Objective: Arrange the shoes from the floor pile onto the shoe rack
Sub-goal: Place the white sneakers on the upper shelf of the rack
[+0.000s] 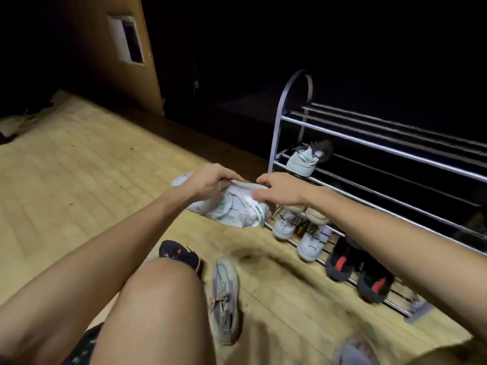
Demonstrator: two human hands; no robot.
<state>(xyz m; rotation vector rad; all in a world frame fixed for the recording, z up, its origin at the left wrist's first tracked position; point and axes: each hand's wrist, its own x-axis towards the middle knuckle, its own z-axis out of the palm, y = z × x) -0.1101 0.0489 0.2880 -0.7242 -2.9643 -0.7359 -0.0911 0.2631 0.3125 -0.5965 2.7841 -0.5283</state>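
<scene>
Knee (158, 293) foreground; grey shoe (225, 299) on floor (79, 167) beside it. Left hand (213, 180) and right hand (279, 188) both grasp white shoe (232, 209) just beside shoe rack (369, 143).

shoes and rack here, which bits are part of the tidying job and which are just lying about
Job: white shoe gripped by left hand and right hand; shoe rack; grey shoe and black shoe on floor.
Lying about: wooden door.

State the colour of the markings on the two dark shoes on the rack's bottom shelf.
Red, on the pair of black shoes; the head view shows it.
</scene>
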